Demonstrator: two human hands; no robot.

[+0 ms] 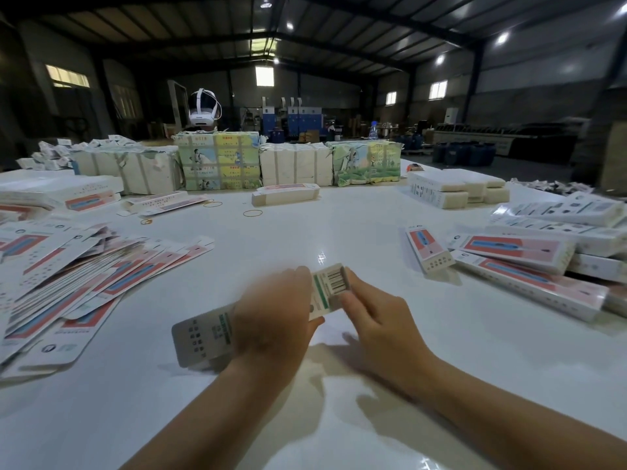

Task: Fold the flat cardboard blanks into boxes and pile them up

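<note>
A long, narrow white cardboard box (207, 337) with a barcode at its far end lies slanted above the white table (339, 225), held by both hands. My left hand (274, 320) wraps around its middle and hides that part. My right hand (373, 317) pinches the barcode end between thumb and fingers. A fanned heap of flat red-and-blue printed blanks (78, 283) lies at the left. Folded boxes (529, 266) are piled at the right, and one more folded box (429, 251) lies apart beside them.
Wrapped bundles (217, 161) line the table's far side, with a single folded box (285, 195) in front. More white stacks stand at the back right (454, 188) and far left (61, 191). Rubber bands (252, 213) lie scattered mid-table.
</note>
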